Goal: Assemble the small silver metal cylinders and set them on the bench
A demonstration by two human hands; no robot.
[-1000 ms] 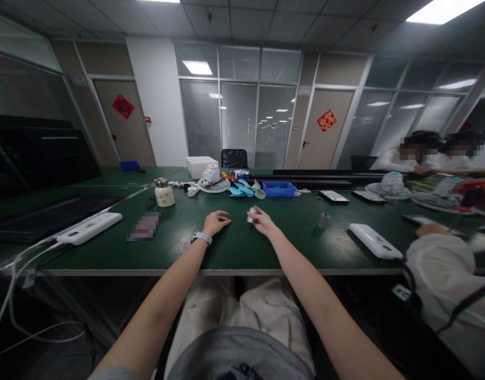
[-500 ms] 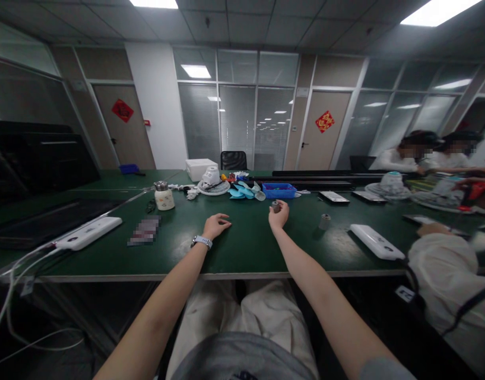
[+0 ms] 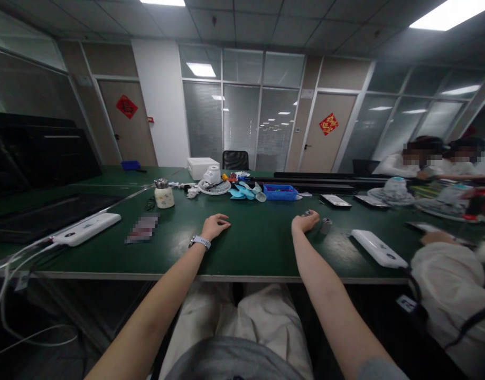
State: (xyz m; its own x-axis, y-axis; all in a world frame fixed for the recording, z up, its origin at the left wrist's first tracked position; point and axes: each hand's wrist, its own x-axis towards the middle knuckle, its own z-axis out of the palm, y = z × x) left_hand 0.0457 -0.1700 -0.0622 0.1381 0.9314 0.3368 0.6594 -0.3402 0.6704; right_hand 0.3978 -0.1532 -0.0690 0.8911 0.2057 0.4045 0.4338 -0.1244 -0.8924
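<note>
My right hand [image 3: 306, 221] is closed around a small grey cylinder [image 3: 307, 213], of which only the top shows between the fingers. Just to its right a second grey cylinder [image 3: 326, 226] stands upright on the green table [image 3: 250, 248]. My left hand [image 3: 215, 226], with a watch on the wrist, rests on the table, its fingers loosely curved and apart, holding nothing.
Beyond my hands lie a white fan part [image 3: 214, 186], light blue blades [image 3: 244, 192] and a blue basket [image 3: 280, 193]. A floral bottle [image 3: 164, 196] stands left. White power banks [image 3: 87, 229] [image 3: 379, 248] flank me. A person's sleeve [image 3: 448, 264] is at the right.
My right hand has moved right with its cylinder, close to the standing cylinder. My left hand has stayed in nearly the same place. The view has shifted slightly.
</note>
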